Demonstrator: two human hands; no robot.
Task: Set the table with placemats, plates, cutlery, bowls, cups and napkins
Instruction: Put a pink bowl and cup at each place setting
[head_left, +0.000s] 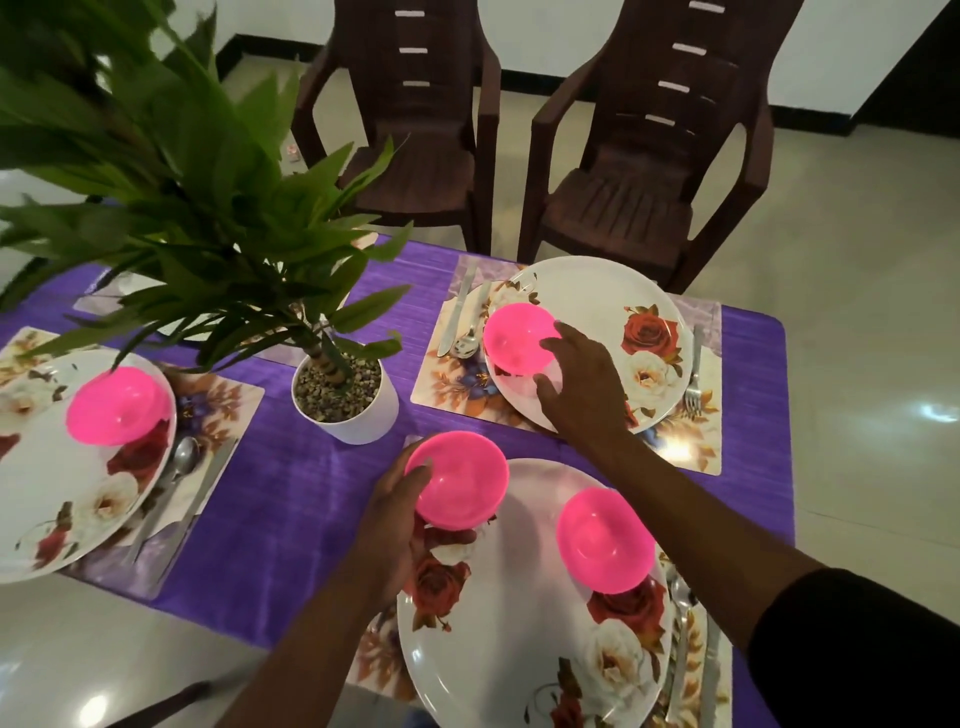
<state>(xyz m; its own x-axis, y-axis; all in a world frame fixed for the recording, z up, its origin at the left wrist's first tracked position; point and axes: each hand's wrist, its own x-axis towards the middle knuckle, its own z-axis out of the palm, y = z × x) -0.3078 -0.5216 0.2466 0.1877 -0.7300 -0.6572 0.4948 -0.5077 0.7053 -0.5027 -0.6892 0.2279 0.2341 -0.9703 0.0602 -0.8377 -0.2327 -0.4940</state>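
My left hand (400, 525) grips a pink bowl (460, 480) from its left side and underneath, held just above the near plate's (498, 644) far-left rim. A second pink bowl (605, 540) stands on that plate. My right hand (582, 384) reaches over the far right plate (644, 306). Its spread fingers and thumb lie against the right side of the pink bowl (514, 338) standing there. The left plate (62, 493) carries another pink bowl (117, 405). Each plate lies on a floral placemat (452, 384) with cutlery beside it.
A potted plant in a white pot (345, 410) stands mid-table, its leaves spreading over the far left. Knife and spoon (462, 322) lie left of the far plate, a fork (693, 379) at its right. Two brown chairs (628, 171) stand beyond the purple tablecloth (291, 499).
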